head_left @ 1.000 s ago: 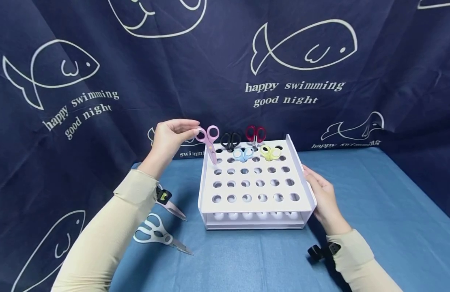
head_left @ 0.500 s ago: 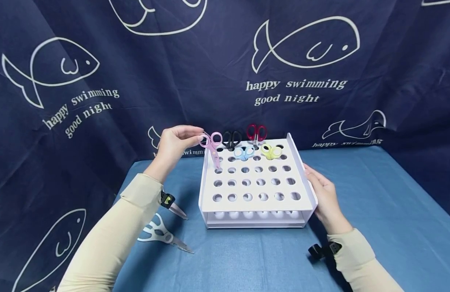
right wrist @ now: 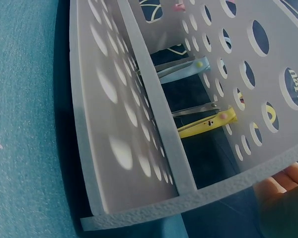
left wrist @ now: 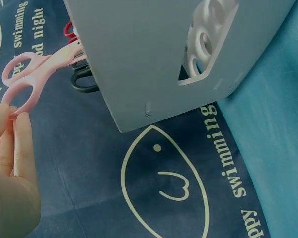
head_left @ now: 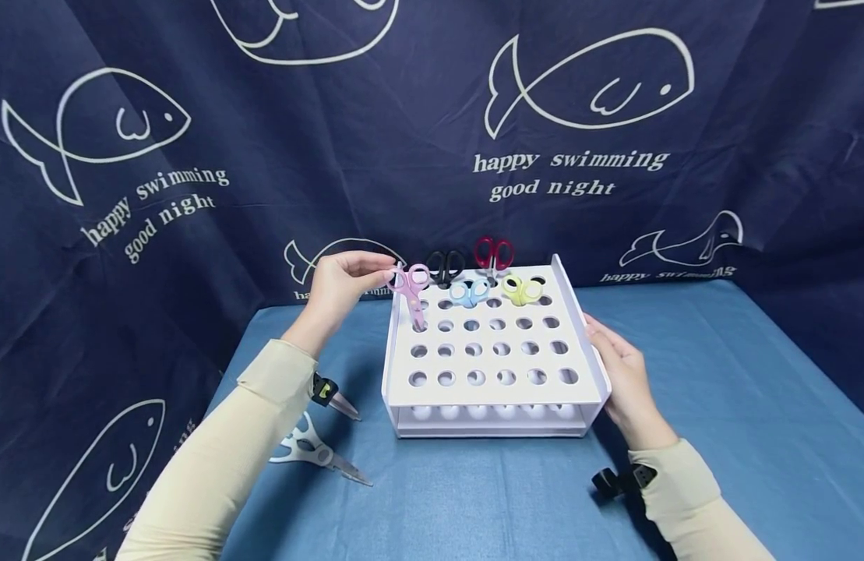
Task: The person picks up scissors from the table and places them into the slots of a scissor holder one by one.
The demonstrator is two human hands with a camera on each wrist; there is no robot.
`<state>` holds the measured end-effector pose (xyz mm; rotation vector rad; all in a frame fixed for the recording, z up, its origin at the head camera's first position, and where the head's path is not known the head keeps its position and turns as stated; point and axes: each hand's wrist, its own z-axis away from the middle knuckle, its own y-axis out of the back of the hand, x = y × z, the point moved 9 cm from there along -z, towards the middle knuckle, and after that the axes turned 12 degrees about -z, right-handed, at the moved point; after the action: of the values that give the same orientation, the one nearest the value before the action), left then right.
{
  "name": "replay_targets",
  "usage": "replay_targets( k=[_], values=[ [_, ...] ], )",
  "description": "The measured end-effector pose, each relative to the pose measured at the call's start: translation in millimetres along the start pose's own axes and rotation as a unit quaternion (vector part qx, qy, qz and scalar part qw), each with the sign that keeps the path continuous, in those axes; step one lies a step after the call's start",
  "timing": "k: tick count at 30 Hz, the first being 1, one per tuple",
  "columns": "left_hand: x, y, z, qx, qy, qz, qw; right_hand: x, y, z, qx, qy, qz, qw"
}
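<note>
My left hand (head_left: 336, 292) pinches one handle loop of a pair of pink scissors (head_left: 413, 288) between thumb and fingers. The scissors point down, their tip at a hole in the rack's leftmost column. The white rack (head_left: 442, 396) has rows of round holes. At its right side panel, my right hand (head_left: 624, 382) grips the edge, with some fingers hidden behind. Black scissors (head_left: 443, 278), red scissors (head_left: 505, 253), light blue scissors (head_left: 470, 298) and yellow scissors (head_left: 521, 296) stand in holes at the back. Below the top board, the blue and yellow blades (right wrist: 196, 110) hang down.
White-handled scissors (head_left: 322, 456) lie on the blue cloth (head_left: 460, 506) left of the rack. Beyond them shows another blade (head_left: 345, 406), partly covered by the left wrist's camera (head_left: 325, 389). A dark blue curtain (head_left: 403, 156) with fish drawings hangs close behind the rack.
My left hand has moved right and toward me with the pink scissors, bringing their tip from the second row to a hole nearer the front. The right hand stays on the rack.
</note>
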<state>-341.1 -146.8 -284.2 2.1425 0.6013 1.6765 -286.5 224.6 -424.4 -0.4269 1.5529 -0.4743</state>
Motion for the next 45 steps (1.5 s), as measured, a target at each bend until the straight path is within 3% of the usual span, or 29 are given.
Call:
replay_targets(
  k=[14, 21, 45],
  values=[
    [-13.5, -11.4, 4.6, 0.000, 0.011, -0.049, 0.9987, 1.0, 0.0, 0.9, 0.003, -0.005, -0.001, 1.000],
    [-19.8, -15.2, 5.6, 0.000, 0.014, -0.047, 0.9988, -0.1, 1.0, -0.4, -0.004, 0.001, -0.005, 1.000],
    [-22.3, -28.2, 12.0, -0.019, -0.001, -0.099, 0.9949, 1.1, 1.9, -2.1, -0.009, 0.002, -0.015, 1.000]
  ],
)
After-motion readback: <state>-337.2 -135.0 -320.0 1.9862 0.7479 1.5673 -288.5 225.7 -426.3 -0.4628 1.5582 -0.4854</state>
